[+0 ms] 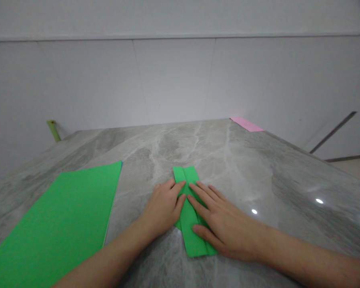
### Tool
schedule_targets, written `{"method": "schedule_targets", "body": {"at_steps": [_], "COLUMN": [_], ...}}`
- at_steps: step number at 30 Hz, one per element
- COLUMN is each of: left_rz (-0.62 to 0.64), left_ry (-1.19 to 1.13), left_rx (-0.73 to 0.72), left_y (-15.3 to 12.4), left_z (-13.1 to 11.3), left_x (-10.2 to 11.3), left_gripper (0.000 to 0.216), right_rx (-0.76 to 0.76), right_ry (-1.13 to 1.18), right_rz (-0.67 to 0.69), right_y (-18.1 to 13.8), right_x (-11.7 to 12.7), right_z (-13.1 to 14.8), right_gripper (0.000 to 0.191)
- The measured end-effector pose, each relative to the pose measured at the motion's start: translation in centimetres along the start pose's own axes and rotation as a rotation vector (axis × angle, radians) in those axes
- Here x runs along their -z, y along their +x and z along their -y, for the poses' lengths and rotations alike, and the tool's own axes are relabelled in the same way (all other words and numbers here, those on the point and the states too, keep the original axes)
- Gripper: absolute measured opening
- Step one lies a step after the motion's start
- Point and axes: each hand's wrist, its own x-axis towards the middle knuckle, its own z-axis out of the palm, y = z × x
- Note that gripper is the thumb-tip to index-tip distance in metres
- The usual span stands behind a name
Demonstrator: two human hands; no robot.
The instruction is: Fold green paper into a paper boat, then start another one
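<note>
A strip of folded green paper lies lengthwise on the marbled grey table in front of me, with creases running along it and a small corner showing at its left edge. My left hand grips its left side, thumb and index finger pressing on top near the middle crease; the other fingers are curled and partly hidden. From the right, my right hand rests on the strip with its fingers stretched out and apart, palm down. The fingertips of both hands nearly meet around the crease.
A large green paper sheet or stack lies at the left. On the far right edge of the table is a pink paper. A white wall stands behind, and a light-green post shows beyond the left edge.
</note>
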Motion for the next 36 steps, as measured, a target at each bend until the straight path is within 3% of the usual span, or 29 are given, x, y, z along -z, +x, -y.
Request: {"method": "schedule_targets", "body": {"at_steps": [6, 12, 26, 31, 36], "left_rz": [0.012, -0.001, 0.028, 0.032, -0.001], "left_ry": [0.023, 0.112, 0.218, 0.207, 0.213], "left_rx": [-0.015, -0.026, 0.000, 0.004, -0.020], "left_y": [0.2, 0.1, 0.0, 0.0, -0.1], "left_z": [0.3, 0.2, -0.4, -0.3, 0.0], "left_x": [-0.1, -0.4, -0.4, -0.4, -0.7], "left_gripper": [0.036, 0.040, 0.043, 0.042, 0.040], "right_rx": [-0.017, 0.013, -0.035, 0.065, 0.123], "right_ry": [-0.040, -0.072, -0.127, -0.132, -0.046], "right_rz": [-0.046, -0.147, -0.185, -0.212, -0.114], "right_y": [0.3, 1.6, 8.7, 6.9, 3.2], "right_x": [0.0, -0.6, 0.1, 0.1, 1.6], "right_z": [0.6, -0.6, -5.2, -4.6, -3.6], "right_gripper": [0.064, 0.057, 0.050, 0.049, 0.044]}}
